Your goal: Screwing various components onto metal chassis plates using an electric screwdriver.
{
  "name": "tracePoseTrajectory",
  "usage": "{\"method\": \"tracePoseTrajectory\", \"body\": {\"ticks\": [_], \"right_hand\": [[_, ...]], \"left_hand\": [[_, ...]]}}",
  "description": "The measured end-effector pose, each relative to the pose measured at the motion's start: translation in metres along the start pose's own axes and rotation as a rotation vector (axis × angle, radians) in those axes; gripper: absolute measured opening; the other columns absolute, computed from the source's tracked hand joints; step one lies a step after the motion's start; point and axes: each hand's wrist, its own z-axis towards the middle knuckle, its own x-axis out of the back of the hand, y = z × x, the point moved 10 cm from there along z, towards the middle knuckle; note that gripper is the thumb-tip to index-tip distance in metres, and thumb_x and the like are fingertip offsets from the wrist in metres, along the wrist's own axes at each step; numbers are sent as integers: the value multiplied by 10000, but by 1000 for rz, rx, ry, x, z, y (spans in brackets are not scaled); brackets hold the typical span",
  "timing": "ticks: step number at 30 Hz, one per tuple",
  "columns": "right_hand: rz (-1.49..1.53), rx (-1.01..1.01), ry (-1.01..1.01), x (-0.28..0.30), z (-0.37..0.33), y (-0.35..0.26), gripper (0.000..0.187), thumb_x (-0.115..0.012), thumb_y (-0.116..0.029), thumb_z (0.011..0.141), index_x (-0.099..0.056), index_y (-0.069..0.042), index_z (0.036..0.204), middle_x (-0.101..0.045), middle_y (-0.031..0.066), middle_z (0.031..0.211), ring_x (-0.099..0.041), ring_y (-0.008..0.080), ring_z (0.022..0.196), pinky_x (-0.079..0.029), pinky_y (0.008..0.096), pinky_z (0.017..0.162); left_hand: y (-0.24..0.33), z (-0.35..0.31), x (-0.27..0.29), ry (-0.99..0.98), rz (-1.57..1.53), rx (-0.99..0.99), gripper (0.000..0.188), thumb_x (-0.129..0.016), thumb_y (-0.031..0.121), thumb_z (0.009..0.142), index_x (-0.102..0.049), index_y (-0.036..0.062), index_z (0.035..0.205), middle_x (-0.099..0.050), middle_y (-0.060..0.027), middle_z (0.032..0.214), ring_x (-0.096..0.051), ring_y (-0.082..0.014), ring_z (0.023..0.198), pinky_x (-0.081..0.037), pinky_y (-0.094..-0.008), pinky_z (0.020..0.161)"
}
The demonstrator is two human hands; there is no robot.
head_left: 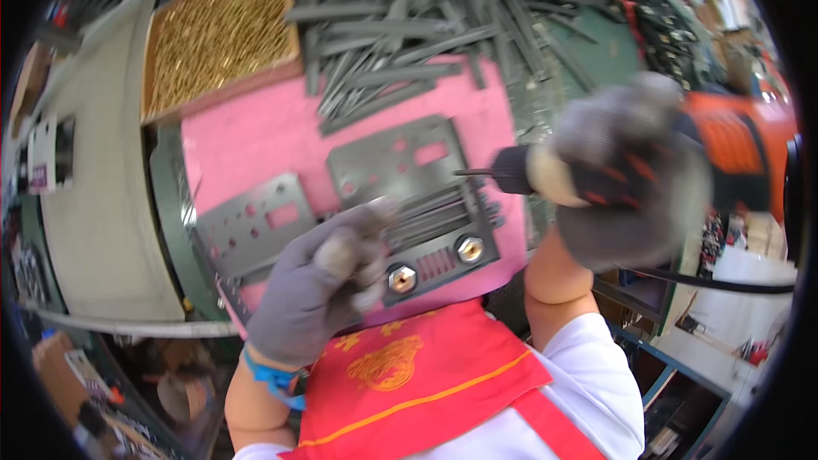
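Now, right fingers point(601, 132) wrapped round orange-black drill point(740, 149), left fingers point(339, 254) curled, contents unclear, near grey plate point(394, 170)

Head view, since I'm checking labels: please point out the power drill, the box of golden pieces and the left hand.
Power drill point(731, 143), head view: orange housing.
Box of golden pieces point(256, 82), head view: near wall.
Left hand point(313, 296), head view: middle of the grey glove.

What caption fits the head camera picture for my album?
Gloved right hand holds an orange drill; gloved left hand is near grey plates on a pink sheet.
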Motion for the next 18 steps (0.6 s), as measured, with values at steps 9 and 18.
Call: {"method": "tracePoseTrajectory", "body": {"ticks": [9, 18], "right_hand": [[-1705, -792, -400, 50, -68, -43, 324, -652, -331, 826, -476, -65, 885, -449, 5, 706, -415, 99, 544, -379, 233, 542], [-3335, 161, 1845, -42, -118, 39, 225, -459, -120, 981, -631, -83, 840, -657, 157, 913, -652, 325, 800, -529, 419, 701]], "left_hand": [[-24, 30, 7, 187, -95, 28, 492, -454, 315, 1022, -435, -45, 1356, -520, -26, 877, -451, -90, 671, -402, -242, 585], [-40, 34, 16, 131, -302, -12, 462, -503, 348, 1008, -477, 26, 1338, -610, -28, 979, -562, -103, 807, -468, -240, 657]]}}
